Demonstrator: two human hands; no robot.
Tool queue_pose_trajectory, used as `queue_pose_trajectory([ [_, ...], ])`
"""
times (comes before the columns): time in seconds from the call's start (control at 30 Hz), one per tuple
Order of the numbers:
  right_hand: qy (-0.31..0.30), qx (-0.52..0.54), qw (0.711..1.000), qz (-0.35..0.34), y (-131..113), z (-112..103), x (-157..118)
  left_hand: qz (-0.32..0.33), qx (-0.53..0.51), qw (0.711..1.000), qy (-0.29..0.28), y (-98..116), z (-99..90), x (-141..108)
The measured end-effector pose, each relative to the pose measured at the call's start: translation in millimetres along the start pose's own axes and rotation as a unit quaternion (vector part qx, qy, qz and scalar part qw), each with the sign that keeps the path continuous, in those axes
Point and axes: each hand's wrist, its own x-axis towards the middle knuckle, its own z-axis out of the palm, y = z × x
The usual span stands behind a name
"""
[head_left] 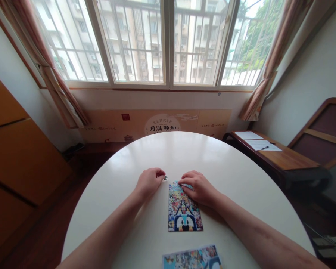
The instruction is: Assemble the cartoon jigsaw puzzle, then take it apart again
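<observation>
A colourful rectangular picture [184, 213] with a blue cartoon dog face lies flat on the white round table [100, 209]. Just left of its top edge, my left hand [149, 183] pinches a small dark piece [165, 178], probably a puzzle piece, between thumb and fingers. My right hand [197, 186] rests over the picture's upper right corner, fingers bent and apart, with fingertips on its surface. Nothing shows held in it. Nearer to me, at the bottom of the view, lies a second similar picture or box [193, 257], partly cut off by the frame.
At the right stands a wooden side table [291, 155] with papers [263, 145] and a pen on them. A printed cardboard panel [106, 125] leans below the barred window. An orange-brown cabinet [19, 160] is at the left.
</observation>
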Motion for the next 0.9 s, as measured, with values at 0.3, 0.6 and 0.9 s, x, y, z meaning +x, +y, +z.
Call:
queue_pose_trajectory([
  [0.3, -0.038, -0.015, 0.999, 0.013, 2, -21, -4, 0.057, 0.101, 0.993, 0.032, 4, 3.8, -3],
  [0.6, -0.054, -0.045, 0.998, -0.007, 0, -21, -3, 0.135, 0.121, 0.983, 0.01, 25, 22.9, -19],
  [0.9, -0.055, -0.054, 0.997, 0.002, -3, -21, -2, 0.124, 0.092, 0.988, 0.023, 18, 27.1, -16],
])
